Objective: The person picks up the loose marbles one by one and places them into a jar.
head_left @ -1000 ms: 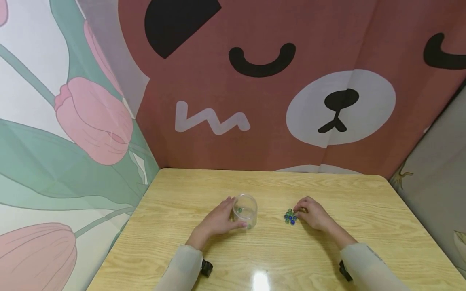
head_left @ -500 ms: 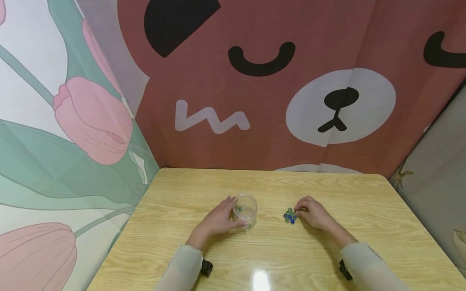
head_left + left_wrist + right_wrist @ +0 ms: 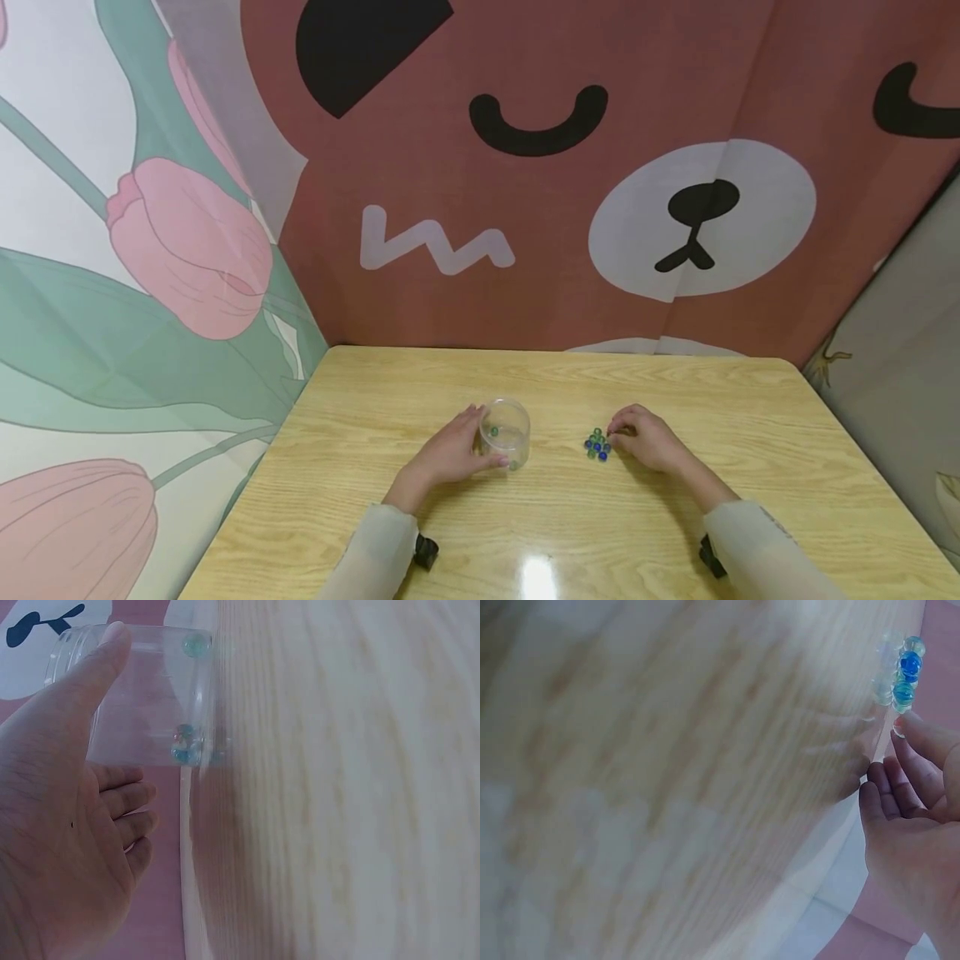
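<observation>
A clear plastic jar (image 3: 506,417) stands upright on the table, with a few glass marbles (image 3: 197,645) low inside it. My left hand (image 3: 452,450) holds the jar from its left side; in the left wrist view the thumb lies along the jar near its rim. To the right is a tight cluster of blue and green marbles (image 3: 597,447). At the cluster's right edge, my right hand (image 3: 647,439) pinches a clear marble with a reddish tint (image 3: 899,726) between thumb and index finger. The other fingers are curled near the tabletop.
The light wood table (image 3: 420,383) carries the jar and the cluster, which stand a short way apart. A brown bear-print cloth (image 3: 420,167) hangs behind the table's back edge, and a tulip-print cloth (image 3: 67,333) hangs on the left.
Over the last second my right hand has edged very slightly right, away from the marble cluster. My left hand and the jar have stayed in place.
</observation>
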Demonstrator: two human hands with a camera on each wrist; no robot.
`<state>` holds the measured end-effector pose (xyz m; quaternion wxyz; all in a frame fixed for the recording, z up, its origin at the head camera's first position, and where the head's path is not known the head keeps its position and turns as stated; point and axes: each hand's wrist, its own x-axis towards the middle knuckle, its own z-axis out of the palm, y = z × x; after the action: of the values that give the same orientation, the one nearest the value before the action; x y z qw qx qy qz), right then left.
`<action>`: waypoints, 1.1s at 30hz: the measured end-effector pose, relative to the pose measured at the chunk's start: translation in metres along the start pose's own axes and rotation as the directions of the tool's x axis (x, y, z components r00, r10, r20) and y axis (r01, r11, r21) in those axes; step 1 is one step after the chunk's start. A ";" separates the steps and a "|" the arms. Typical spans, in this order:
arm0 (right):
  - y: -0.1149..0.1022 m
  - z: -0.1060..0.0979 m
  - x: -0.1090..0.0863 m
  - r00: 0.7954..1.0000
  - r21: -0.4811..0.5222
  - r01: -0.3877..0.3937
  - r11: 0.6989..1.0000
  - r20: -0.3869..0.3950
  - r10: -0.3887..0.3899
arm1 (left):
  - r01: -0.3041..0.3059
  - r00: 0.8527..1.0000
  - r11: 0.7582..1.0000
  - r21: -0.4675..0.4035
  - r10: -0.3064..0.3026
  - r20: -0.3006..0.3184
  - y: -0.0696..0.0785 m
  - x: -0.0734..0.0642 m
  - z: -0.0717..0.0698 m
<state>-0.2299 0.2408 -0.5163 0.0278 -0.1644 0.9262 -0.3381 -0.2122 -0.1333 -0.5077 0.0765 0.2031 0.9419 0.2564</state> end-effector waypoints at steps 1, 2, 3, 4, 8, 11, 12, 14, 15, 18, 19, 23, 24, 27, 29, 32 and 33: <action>0.000 0.000 0.000 1.000 0.003 -0.002 1.000 0.004 0.002 | 0.000 1.000 1.000 0.000 0.000 0.002 0.000 0.000 0.000; -0.001 -0.001 -0.001 1.000 0.006 -0.005 1.000 0.005 0.005 | -0.003 1.000 1.000 -0.002 0.003 0.001 0.000 0.000 0.000; -0.002 -0.001 -0.001 1.000 0.009 -0.007 1.000 0.007 0.007 | -0.006 1.000 1.000 -0.006 0.006 0.000 0.000 0.000 0.000; -0.002 -0.002 -0.001 1.000 0.011 -0.010 1.000 0.008 0.010 | -0.006 1.000 1.000 -0.011 0.006 0.000 0.001 0.000 0.000; -0.004 -0.003 -0.002 1.000 0.016 -0.007 1.000 0.003 0.007 | -0.005 1.000 1.000 -0.024 0.005 0.001 0.001 0.000 0.000; -0.005 -0.004 -0.003 1.000 0.012 0.005 1.000 -0.012 -0.005 | -0.005 1.000 1.000 -0.021 0.005 0.001 0.001 0.000 0.000; -0.005 -0.004 -0.003 1.000 0.012 0.011 1.000 -0.017 -0.011 | -0.007 1.000 1.000 -0.021 0.007 -0.002 0.000 0.001 0.000; -0.005 -0.004 -0.002 0.999 0.012 0.011 1.000 -0.031 -0.011 | -0.010 1.000 1.000 -0.019 0.010 -0.006 0.000 0.001 0.001; -0.005 -0.004 -0.002 0.999 0.012 0.017 1.000 -0.033 -0.016 | -0.010 1.000 1.000 -0.018 0.010 -0.007 -0.001 0.001 0.001; -0.006 -0.005 -0.002 0.999 0.025 0.021 0.999 -0.041 -0.020 | -0.011 1.000 1.000 -0.020 0.011 -0.008 -0.001 0.002 0.001; -0.006 -0.005 -0.002 0.999 0.031 0.019 0.999 -0.044 -0.017 | -0.012 1.000 1.000 -0.021 0.012 -0.007 -0.001 0.002 0.001; -0.008 -0.006 -0.002 0.999 0.052 0.022 0.998 -0.047 -0.019 | -0.009 1.000 1.000 -0.026 0.009 -0.005 -0.001 0.002 0.001; -0.008 -0.007 -0.003 0.999 0.054 0.022 0.998 -0.048 -0.020 | -0.008 1.000 1.000 -0.027 0.008 -0.005 -0.001 0.002 0.001; -0.008 -0.007 -0.003 0.998 0.050 0.030 0.998 -0.051 -0.028 | -0.007 1.000 1.000 -0.025 0.007 -0.004 0.000 0.002 0.000; -0.008 -0.007 -0.003 0.998 0.049 0.029 0.998 -0.056 -0.026 | -0.009 1.000 1.000 -0.020 0.009 -0.005 0.000 0.002 0.001; -0.010 -0.007 -0.004 0.998 0.058 0.025 0.998 -0.058 -0.022 | -0.010 1.000 1.000 -0.017 0.010 -0.003 0.000 0.002 0.001; -0.010 -0.007 -0.004 0.998 0.062 0.025 0.998 -0.059 -0.021 | -0.014 1.000 1.000 -0.017 0.014 -0.004 0.000 0.002 0.001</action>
<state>-0.2240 0.2394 -0.5043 0.0020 -0.1642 0.9136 -0.3721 -0.2141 -0.1321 -0.5085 0.0744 0.2085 0.9384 0.2654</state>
